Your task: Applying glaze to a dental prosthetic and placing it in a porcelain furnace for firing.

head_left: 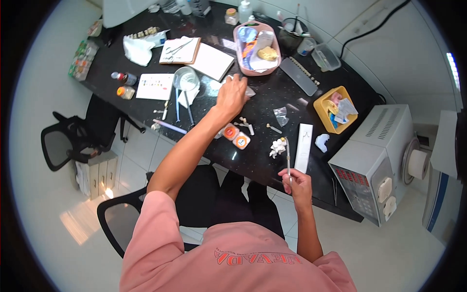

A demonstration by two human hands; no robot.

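My right hand (297, 184), near the front edge of the dark counter, is closed round a slim metal clamp-like tool (288, 156). A small yellowish piece (283, 139) shows at its upper end, above a cluster of small white pieces (276, 149). A long white block (304, 145) lies just to the right. My left hand (233, 92) is stretched far across the counter with its fingers curled down. What they grip is hidden; a clear plastic bag (250, 91) shows beside the fingers. Two small containers with orange tops (235, 136) sit below the left wrist.
A pink basket (235, 44) stands beyond my left hand, and a yellow basket (321, 114) at the right. A grey machine (372, 141) is at the right end. Left of my forearm are a glass of water (186, 78), thin tools, a notebook (211, 61) and bottles (125, 92).
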